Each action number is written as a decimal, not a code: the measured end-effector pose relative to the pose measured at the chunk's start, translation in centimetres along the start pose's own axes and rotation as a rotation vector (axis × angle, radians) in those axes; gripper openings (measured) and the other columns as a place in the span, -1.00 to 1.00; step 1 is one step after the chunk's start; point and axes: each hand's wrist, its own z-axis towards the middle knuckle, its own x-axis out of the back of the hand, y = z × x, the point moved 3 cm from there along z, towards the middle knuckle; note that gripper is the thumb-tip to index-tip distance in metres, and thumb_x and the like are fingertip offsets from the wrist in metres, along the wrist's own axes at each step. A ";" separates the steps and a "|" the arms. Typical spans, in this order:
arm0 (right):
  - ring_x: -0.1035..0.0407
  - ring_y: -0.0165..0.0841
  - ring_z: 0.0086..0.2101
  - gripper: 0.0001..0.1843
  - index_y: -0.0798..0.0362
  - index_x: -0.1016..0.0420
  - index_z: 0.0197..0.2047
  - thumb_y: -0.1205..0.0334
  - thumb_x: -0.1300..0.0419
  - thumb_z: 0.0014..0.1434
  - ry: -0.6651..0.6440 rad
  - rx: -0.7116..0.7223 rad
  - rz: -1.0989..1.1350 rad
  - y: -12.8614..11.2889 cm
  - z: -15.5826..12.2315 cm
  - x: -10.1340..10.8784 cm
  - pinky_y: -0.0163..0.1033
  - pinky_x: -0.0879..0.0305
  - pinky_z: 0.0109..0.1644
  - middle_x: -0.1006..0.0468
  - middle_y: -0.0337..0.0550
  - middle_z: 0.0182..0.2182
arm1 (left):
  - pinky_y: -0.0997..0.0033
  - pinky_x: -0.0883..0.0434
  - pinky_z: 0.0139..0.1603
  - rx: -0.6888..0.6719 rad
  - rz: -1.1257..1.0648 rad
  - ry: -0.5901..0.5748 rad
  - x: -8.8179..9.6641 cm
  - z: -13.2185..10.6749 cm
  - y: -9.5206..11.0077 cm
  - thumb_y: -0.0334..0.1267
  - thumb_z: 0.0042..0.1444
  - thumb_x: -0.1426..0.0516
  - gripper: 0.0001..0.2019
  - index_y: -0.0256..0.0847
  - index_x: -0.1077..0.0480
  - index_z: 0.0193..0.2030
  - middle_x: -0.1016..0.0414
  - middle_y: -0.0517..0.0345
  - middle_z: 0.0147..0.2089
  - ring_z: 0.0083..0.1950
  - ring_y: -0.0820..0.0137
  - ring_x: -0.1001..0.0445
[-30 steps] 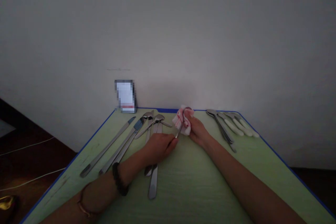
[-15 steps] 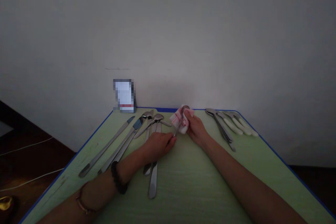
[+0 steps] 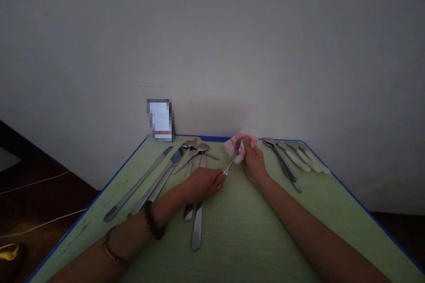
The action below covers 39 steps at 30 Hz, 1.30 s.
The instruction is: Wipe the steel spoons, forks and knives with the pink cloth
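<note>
My left hand (image 3: 202, 184) pinches the handle end of a small metal spoon (image 3: 231, 162) that slants up to the right over the green table (image 3: 239, 225). My right hand (image 3: 254, 163) is closed on a pink and white cloth (image 3: 239, 147) wrapped round the spoon's bowl near the table's far edge. A dark bead bracelet and a thin bangle sit on my left wrist.
Several knives and spoons (image 3: 172, 172) lie in a fan left of my left hand, some partly under it. A row of spoons, some white-handled (image 3: 292, 159), lies at the far right. A small blurred card (image 3: 160, 120) leans on the wall. Cables run over the dark floor at left.
The cloth and my right hand have shifted a little to the right and further back along the spoon. My left hand keeps its pinch on the handle.
</note>
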 end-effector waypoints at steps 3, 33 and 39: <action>-0.18 -0.44 -0.55 -0.51 0.04 -0.40 -0.54 -0.25 -0.31 -0.15 -0.021 -0.087 0.002 -0.1 -0.8 -0.7 -0.30 -0.12 -0.44 -0.39 -0.31 -0.64 | 0.39 -0.32 -0.27 0.034 0.020 -0.011 0.1 0.0 0.1 -0.22 0.38 0.21 -0.62 -0.25 -0.38 -0.21 -0.56 0.02 -0.29 -0.31 0.30 -0.50; -0.23 -0.49 -0.57 -0.50 0.08 -0.44 -0.53 -0.16 -0.46 -0.31 -0.273 -0.342 0.121 -0.4 -1.1 -1.8 -0.32 -0.18 -0.45 -0.44 -0.31 -0.62 | 0.45 -0.27 -0.32 0.114 -0.126 0.054 -0.3 0.2 -0.3 -0.18 0.37 0.18 -0.66 -0.20 -0.36 -0.25 -0.49 0.15 -0.43 -0.40 0.35 -0.46; -0.24 -0.47 -0.58 -0.52 0.08 -0.44 -0.54 -0.14 -0.45 -0.27 -0.341 -0.316 0.079 -0.5 -1.6 -2.1 -0.32 -0.17 -0.46 -0.43 -0.30 -0.66 | 0.45 -0.28 -0.32 0.115 -0.283 0.125 0.0 0.3 -0.5 -0.18 0.36 0.17 -0.65 -0.20 -0.33 -0.33 -0.44 0.17 -0.47 -0.43 0.38 -0.40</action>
